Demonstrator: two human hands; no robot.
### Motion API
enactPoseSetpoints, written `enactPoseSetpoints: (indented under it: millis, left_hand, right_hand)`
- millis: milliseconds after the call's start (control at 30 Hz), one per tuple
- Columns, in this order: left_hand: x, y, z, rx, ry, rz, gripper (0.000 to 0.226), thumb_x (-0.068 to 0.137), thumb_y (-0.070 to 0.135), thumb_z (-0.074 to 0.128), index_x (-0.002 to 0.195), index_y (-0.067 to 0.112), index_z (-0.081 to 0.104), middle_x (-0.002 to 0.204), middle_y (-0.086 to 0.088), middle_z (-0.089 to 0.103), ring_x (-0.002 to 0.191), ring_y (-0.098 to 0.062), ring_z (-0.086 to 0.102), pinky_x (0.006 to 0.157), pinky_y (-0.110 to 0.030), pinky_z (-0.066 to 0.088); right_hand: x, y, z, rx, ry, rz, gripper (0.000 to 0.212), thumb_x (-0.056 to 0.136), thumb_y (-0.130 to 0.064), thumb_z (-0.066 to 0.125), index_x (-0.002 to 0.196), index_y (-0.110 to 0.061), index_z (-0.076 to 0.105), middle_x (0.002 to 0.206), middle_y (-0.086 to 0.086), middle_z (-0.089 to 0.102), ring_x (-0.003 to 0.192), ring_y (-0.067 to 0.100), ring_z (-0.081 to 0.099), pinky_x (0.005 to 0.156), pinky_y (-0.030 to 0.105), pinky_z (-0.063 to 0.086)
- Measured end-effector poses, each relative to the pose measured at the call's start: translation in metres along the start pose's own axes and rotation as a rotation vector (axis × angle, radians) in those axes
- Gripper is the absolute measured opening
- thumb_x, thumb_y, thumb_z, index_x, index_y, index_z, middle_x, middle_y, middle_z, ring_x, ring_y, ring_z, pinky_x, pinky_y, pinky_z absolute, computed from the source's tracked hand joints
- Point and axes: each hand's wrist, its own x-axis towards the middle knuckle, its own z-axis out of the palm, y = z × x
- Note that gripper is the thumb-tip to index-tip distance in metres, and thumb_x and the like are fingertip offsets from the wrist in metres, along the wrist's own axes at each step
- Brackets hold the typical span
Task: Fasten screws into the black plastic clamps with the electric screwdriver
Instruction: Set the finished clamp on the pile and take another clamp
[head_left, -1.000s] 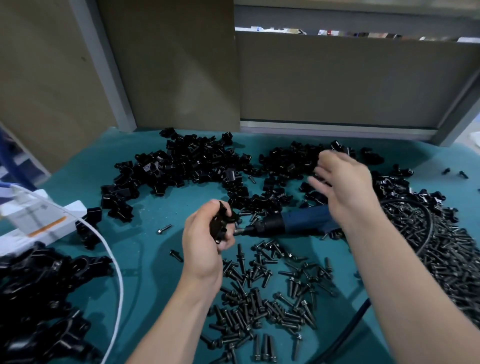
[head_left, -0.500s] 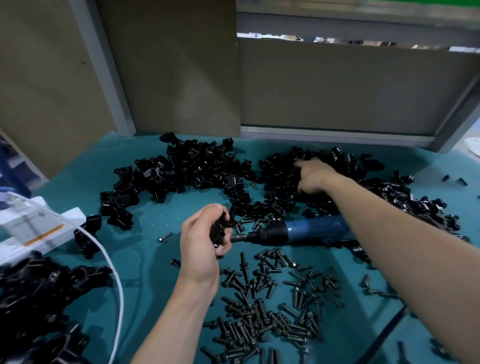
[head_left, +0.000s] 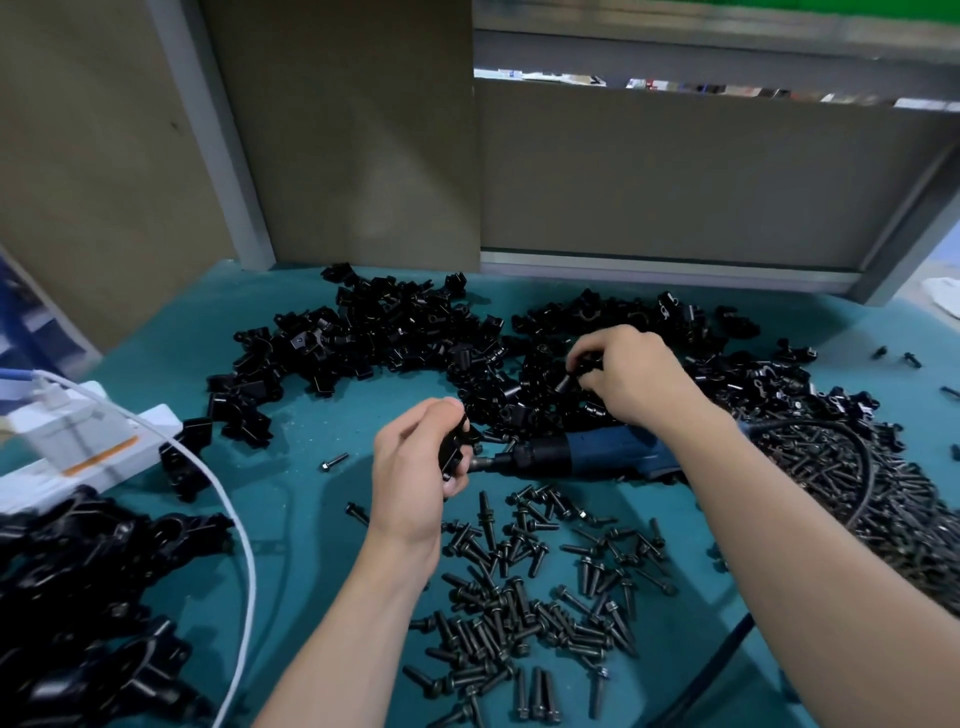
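On the teal mat (head_left: 311, 410), the left hand (head_left: 415, 467) is gripping one black clamp (head_left: 453, 448) beside the lying electric screwdriver (head_left: 587, 454). The right hand (head_left: 631, 376) is pinching a second piece (head_left: 574, 366) in the clamp pile (head_left: 639, 314) (the picking step, I judge). Next it is needing a screw from the screw heap (head_left: 924, 499).

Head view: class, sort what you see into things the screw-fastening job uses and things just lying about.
In use: left hand gripping a clamp; right hand pinching a second clamp at the clamp pile; electric screwdriver; loose screws.
Lying about: white box; white cable.
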Motion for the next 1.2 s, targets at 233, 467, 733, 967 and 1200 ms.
enactPoseSetpoints:
  millis: [233,467,733,967,1200]
  left_hand:
    - [-0.002,-0.002,0.005,0.052,-0.027,0.013,0.042,0.086,0.034,0.062,0.081,-0.005,0.05,0.067,-0.002,0.043,0.054,-0.01,0.042,0.045,-0.018,0.033]
    - [-0.004,-0.002,0.005,0.078,-0.051,0.024,0.045,0.088,0.034,0.062,0.084,-0.009,0.049,0.066,-0.003,0.043,0.055,-0.011,0.043,0.045,-0.017,0.035]
    - [-0.006,-0.006,0.006,0.135,-0.091,0.059,0.036,0.091,0.041,0.061,0.07,0.011,0.059,0.067,0.003,0.049,0.059,-0.008,0.047,0.053,-0.013,0.04]
    - [-0.014,-0.001,0.01,0.142,-0.366,0.17,0.04,0.094,0.041,0.064,0.075,0.006,0.069,0.072,-0.014,0.069,0.068,-0.015,0.065,0.066,-0.02,0.048]
    - [-0.018,-0.001,0.009,0.222,-0.244,0.118,0.017,0.067,0.033,0.071,0.059,0.019,0.073,0.053,0.007,0.054,0.052,-0.009,0.041,0.052,-0.023,0.034]
  right_hand:
    - [-0.013,-0.005,0.008,0.075,0.095,0.018,0.019,0.083,-0.035,0.086,0.1,-0.031,0.078,0.087,-0.002,0.066,0.08,0.023,0.064,0.078,0.037,0.055]
    - [-0.011,0.002,0.006,0.004,0.054,0.121,0.008,0.087,-0.02,0.083,0.083,-0.018,0.076,0.08,0.006,0.073,0.069,0.021,0.066,0.067,0.031,0.053]
    - [-0.054,-0.018,-0.012,0.859,0.229,0.166,0.017,0.087,-0.026,0.083,0.07,-0.023,0.08,0.069,-0.009,0.076,0.058,0.009,0.069,0.052,0.021,0.052]
    - [-0.107,-0.055,0.026,1.204,-0.042,0.182,0.021,0.098,-0.016,0.069,0.081,-0.012,0.08,0.067,0.007,0.071,0.049,0.015,0.056,0.042,0.026,0.044]
    - [-0.118,-0.054,0.043,0.737,0.201,0.139,0.042,0.094,-0.063,0.059,0.078,-0.024,0.063,0.065,-0.008,0.069,0.051,0.004,0.056,0.053,0.022,0.042]
